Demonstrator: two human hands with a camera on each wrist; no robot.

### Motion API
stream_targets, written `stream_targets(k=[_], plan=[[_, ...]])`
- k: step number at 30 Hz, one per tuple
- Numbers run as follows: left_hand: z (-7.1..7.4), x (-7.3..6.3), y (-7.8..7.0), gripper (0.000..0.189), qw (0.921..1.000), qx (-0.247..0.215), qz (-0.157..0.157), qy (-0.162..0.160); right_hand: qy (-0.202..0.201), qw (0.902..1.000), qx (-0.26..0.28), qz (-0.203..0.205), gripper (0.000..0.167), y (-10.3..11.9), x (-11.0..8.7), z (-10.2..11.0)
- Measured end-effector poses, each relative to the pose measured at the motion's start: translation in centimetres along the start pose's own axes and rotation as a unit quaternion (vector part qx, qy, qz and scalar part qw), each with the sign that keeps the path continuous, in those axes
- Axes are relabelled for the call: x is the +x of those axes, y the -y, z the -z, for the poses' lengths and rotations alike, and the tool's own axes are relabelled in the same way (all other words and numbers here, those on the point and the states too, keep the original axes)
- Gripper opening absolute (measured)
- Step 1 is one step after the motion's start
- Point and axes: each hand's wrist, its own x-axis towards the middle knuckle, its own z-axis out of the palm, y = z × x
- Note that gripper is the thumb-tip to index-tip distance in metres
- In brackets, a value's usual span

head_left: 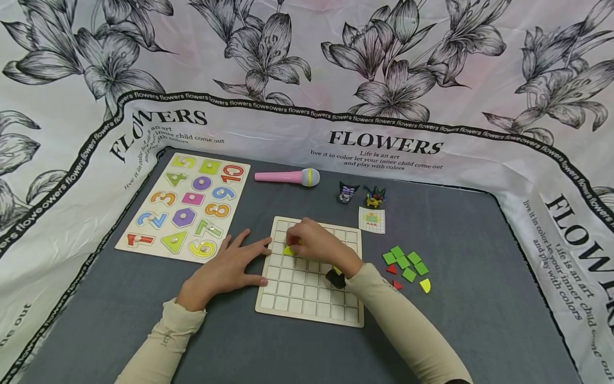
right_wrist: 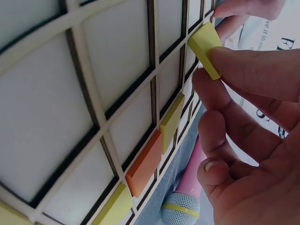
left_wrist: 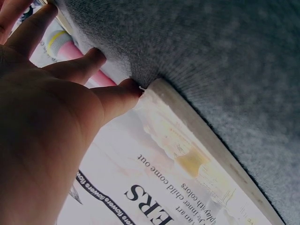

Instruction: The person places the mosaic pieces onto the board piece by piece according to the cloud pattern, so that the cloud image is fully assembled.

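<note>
My left hand [head_left: 227, 269] lies spread at the left side of a wooden grid board [head_left: 312, 318], its fingertips at the board's edge. In the left wrist view, one of this hand's fingertips is close to a corner of a pale board. Over the grid's upper left part, my right hand [head_left: 318, 245] pinches a small yellow tile [right_wrist: 205, 47] between thumb and fingers, tilted against the cells. Farther along the grid, an orange tile [right_wrist: 144, 163] sits between a yellow tile [right_wrist: 172, 123] and another yellow piece [right_wrist: 112, 206]. My right hand and forearm hide part of the grid.
Right of the grid lie several green squares [head_left: 409, 274], two red triangles [head_left: 392, 269] and a yellow rounded piece [head_left: 425, 286]. A pattern card [head_left: 371, 220] lies below two figurines [head_left: 346, 192]. A pink microphone [head_left: 283, 177] and a number puzzle board [head_left: 155, 250] are further left.
</note>
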Motion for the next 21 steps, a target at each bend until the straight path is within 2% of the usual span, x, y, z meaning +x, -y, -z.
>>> stream_targets(k=[13, 21], plan=[[0.05, 0.12, 0.04, 0.078, 1.0, 0.002, 0.003, 0.004, -0.009, 0.9989, -0.045, 0.009, 0.007, 0.11, -0.11, -0.18], [0.1, -0.03, 0.02, 0.085, 1.0, -0.001, 0.002, 0.004, -0.006, 0.9985, -0.054, -0.005, 0.005, 0.12, -0.24, -0.31]])
